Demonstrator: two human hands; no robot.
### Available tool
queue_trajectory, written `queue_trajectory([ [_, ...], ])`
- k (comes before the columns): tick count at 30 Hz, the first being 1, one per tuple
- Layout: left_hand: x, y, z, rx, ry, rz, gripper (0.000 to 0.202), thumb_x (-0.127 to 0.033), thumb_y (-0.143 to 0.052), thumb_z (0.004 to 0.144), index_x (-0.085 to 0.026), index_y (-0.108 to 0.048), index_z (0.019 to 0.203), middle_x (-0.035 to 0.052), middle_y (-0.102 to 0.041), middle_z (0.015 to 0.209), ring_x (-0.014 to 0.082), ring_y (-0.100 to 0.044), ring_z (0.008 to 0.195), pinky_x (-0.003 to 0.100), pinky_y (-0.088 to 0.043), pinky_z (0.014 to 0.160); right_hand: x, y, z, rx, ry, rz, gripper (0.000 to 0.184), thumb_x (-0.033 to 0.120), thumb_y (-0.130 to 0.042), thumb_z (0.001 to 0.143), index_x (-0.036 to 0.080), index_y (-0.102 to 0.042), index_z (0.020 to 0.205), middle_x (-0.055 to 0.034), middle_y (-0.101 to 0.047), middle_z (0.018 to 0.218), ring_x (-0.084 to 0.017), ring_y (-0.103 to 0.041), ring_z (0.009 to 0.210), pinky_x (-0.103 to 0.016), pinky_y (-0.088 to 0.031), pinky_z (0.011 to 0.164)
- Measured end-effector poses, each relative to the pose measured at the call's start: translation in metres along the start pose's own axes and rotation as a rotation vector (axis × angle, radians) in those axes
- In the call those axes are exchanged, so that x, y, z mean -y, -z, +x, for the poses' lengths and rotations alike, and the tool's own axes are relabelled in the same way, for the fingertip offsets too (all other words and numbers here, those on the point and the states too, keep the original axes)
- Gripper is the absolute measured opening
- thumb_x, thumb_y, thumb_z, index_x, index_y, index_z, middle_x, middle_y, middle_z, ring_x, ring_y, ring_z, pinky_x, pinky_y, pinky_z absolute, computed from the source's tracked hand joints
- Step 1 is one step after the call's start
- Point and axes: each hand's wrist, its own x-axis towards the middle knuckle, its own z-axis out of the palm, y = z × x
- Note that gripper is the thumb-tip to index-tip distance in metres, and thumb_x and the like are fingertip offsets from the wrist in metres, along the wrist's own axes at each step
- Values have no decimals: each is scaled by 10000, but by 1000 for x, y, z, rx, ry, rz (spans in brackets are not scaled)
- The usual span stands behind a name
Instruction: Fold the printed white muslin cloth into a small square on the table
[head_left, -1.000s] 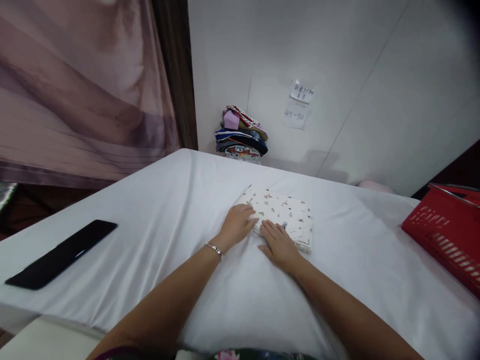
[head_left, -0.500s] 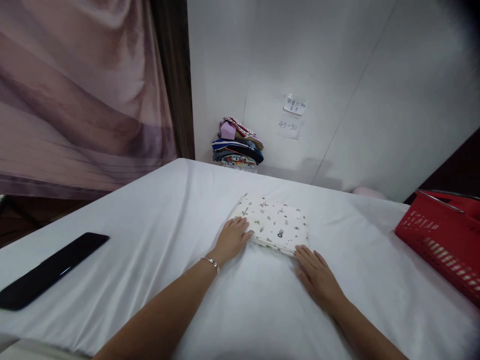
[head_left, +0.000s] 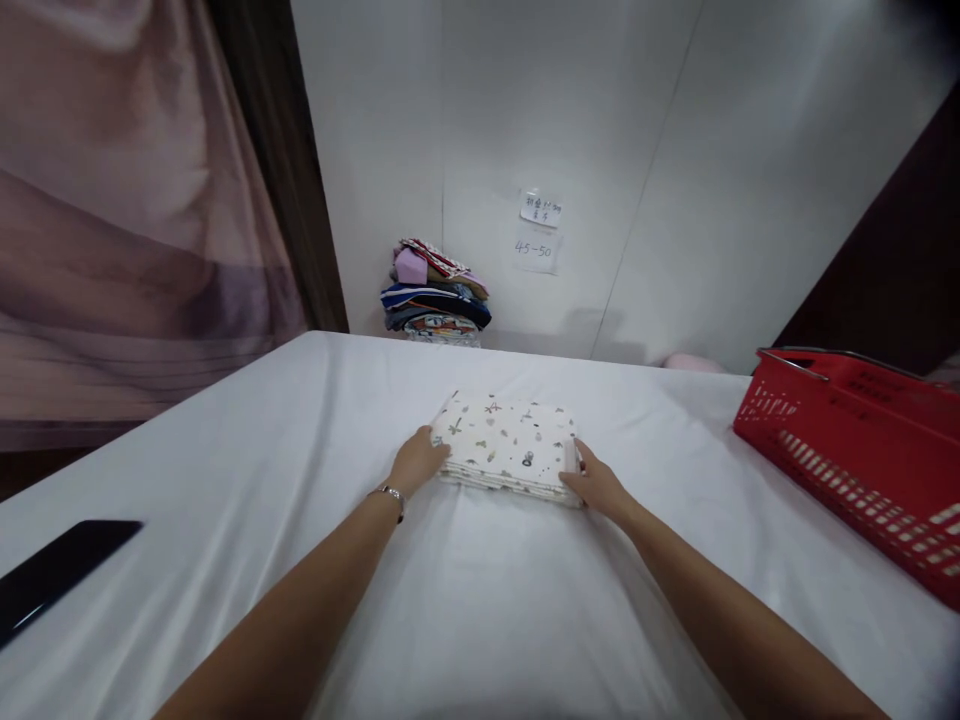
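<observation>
A folded white cloth (head_left: 504, 437) with small printed figures lies flat on the white-covered table, its stacked layers showing along the near edge. My left hand (head_left: 417, 460), with a silver bracelet at the wrist, grips its left side, thumb on top. At the right side my right hand (head_left: 598, 482) holds the near corner, thumb above and fingers along the edge. A pale strip shows on the cloth beside the right thumb. The fingertips under the cloth are hidden.
To the right stands a red plastic basket (head_left: 847, 440). A dark flat phone-like object (head_left: 64, 570) lies at the left. Behind the table rises a pile of folded clothes (head_left: 435, 290) against the wall, near paper notes (head_left: 538, 230). A pink curtain (head_left: 112, 220) hangs at the left.
My hands have moved from the cloth's near edge to its left and right sides and closed on it. The cloth now sits squarer to me, and the view has turned slightly right.
</observation>
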Motion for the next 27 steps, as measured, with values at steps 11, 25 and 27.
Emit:
queue_trajectory([
  [11,7,-9,-55,233,170,-732,807,-372,-664,713,-129,-279,1379,159,-604,1192,202,-634,815,238,-445,529,-2,16,7,-56,249,-426,597,204,-483,776,131,-427,1365,-139,-490,1349,-272,-474,1214,-408,-379,1013],
  [25,12,-15,-55,164,96,-487,755,-295,-627,709,-180,-310,1385,92,-657,1083,214,-631,852,270,-454,671,22,-15,23,157,373,-669,591,500,-303,919,167,-379,1403,-118,-268,1504,-264,-198,1395,-460,-226,1101],
  [27,10,-13,-56,163,97,-474,740,-295,-623,706,-175,-327,1374,101,-649,1109,222,-630,883,277,-456,699,23,-14,40,69,389,-662,603,486,-314,920,136,-357,1409,-139,-236,1512,-280,-182,1398,-474,-218,1102],
])
